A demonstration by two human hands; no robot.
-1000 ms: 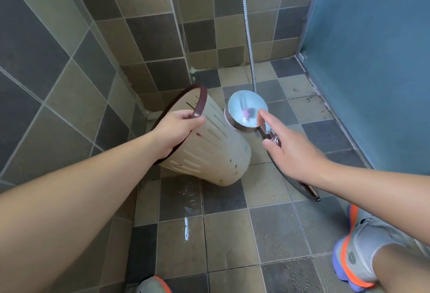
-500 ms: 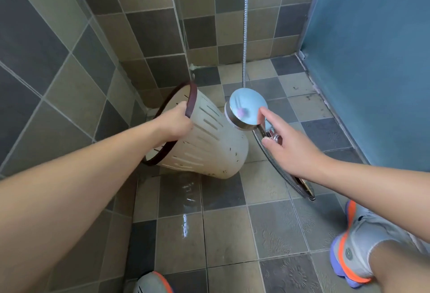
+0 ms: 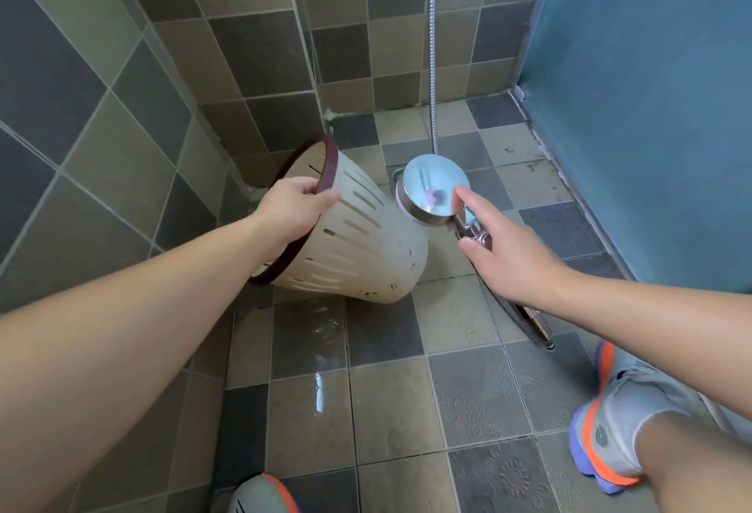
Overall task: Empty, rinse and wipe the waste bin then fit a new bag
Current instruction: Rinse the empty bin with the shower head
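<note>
A cream slotted waste bin point(image 3: 366, 252) with a dark red rim is tilted on its side above the tiled floor, mouth facing the left wall. My left hand point(image 3: 293, 211) grips its rim. My right hand point(image 3: 512, 252) holds the handle of a chrome shower head point(image 3: 433, 193), index finger stretched along its back. The head's face points at the bin's side, and water sprays onto the bin. The bin's inside is hidden.
A metal shower hose point(image 3: 432, 44) hangs down from above to the head. A blue frosted door point(image 3: 651, 105) stands at the right. Tiled walls close the left and back. Water pools on the floor point(image 3: 321, 349). My shoes point(image 3: 610, 431) stand at the bottom.
The bin's mouth has turned further toward the left wall and its base has swung toward the shower head. Water now wets the bin's side and the floor below.
</note>
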